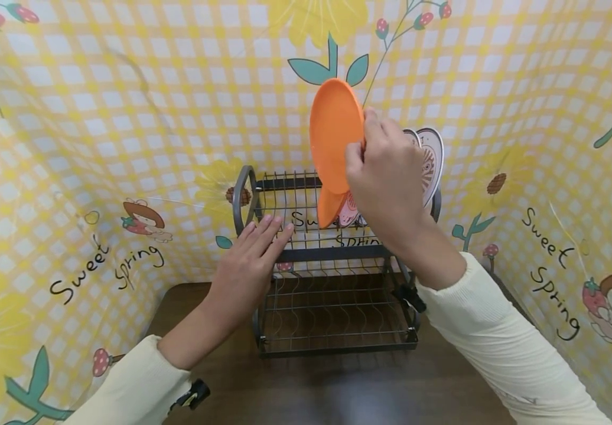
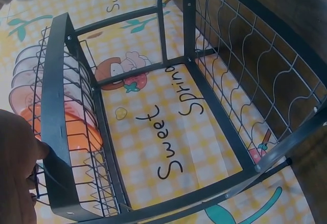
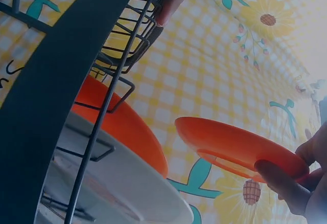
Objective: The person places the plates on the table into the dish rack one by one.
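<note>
My right hand [image 1: 388, 171] grips an orange plate [image 1: 335, 136] by its edge, raised over the dark dish rack [image 1: 332, 254]. In the right wrist view a gap shows between this plate [image 3: 230, 144] and another orange plate [image 3: 135, 132] that stands in the rack. Patterned plates [image 1: 430, 162] stand upright at the right of the upper tier, partly hidden behind my right hand. My left hand [image 1: 247, 268] rests on the front left of the upper rail, its fingers stretched over the wires.
The lower tier [image 1: 332, 313] of the rack stands on a dark brown table [image 1: 327, 389]. Yellow checked cloth [image 1: 141, 118] with flowers and lettering hangs behind and on both sides. The upper tier's slots [image 1: 285, 195] run left of the standing plates.
</note>
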A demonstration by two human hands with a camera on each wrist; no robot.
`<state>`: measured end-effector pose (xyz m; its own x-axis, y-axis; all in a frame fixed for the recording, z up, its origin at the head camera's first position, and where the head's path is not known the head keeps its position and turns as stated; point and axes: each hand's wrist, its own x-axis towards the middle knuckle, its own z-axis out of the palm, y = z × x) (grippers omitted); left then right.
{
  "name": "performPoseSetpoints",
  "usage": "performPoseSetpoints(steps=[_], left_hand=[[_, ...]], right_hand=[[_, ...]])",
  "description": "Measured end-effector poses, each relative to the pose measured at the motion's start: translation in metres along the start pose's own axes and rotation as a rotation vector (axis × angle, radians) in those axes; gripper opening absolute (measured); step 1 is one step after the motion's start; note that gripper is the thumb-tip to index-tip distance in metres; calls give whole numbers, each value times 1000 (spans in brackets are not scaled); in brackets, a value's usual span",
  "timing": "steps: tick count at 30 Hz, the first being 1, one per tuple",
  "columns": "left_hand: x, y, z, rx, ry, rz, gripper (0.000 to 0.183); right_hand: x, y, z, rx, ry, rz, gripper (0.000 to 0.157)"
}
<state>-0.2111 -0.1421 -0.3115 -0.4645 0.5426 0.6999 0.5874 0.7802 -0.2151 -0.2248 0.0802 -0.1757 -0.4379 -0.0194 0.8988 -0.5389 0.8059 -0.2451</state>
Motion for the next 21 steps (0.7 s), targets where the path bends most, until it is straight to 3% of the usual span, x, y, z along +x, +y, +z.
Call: performPoseSetpoints(steps=[14,19,21], left_hand=[[0,0,5,-14,39,-44,49],[1,-2,3,-46,29,-51,47],[1,-2,2,-54,21,-54,48]], right_hand=[[27,-11,45,-222,-383,121,27],[30,-9,60,-248,-468,156,24],[30,-9,64,-210,-502,198,24]])
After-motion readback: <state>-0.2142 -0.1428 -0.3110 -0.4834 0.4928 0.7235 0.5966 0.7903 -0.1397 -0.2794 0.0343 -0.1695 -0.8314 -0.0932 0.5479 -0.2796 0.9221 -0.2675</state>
